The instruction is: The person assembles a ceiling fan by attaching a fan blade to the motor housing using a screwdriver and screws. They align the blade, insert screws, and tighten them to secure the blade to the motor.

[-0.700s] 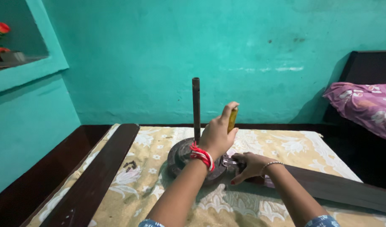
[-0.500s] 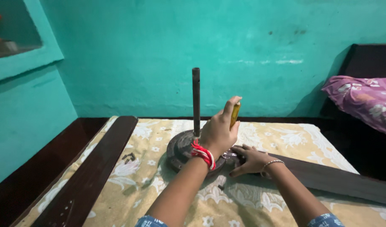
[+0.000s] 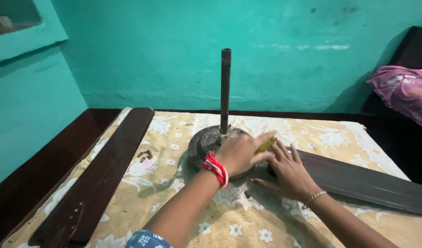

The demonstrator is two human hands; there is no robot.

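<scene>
Working low over the ceiling-fan motor (image 3: 210,142) on the bed (image 3: 183,216); there is only the head view, so everything comes from there. The left hand (image 3: 241,154), red and white thread at the wrist, is closed round a yellow-handled screwdriver (image 3: 266,145), only a short length of handle showing past the knuckles; its tip is hidden behind the hand, so whether it sits in a screw cannot be told. The right hand (image 3: 289,172) lies flat with fingers spread on the root of the dark fan blade (image 3: 358,181), pressing it where it meets the motor; it grips nothing, palm down, open. The motor rests on the floral yellow bedsheet (image 3: 321,138), its rod (image 3: 225,89) standing upright from the middle; the blade runs off to the right, touching the motor's rim.

To do this well, I judge the tool should stand straight over the fastener with weight behind it, so it does not slip and chew the head; the flat hand should keep the blade's holes lined up and stop it pivoting; turning slowly in short strokes looks wise, since the soft bedding gives under load.

A second loose blade (image 3: 100,177) lies well apart on the left; a few small dark screws (image 3: 145,155) sit between it and the motor, easy to lose in the pattern; a purple pillow (image 3: 404,89) is far right.
</scene>
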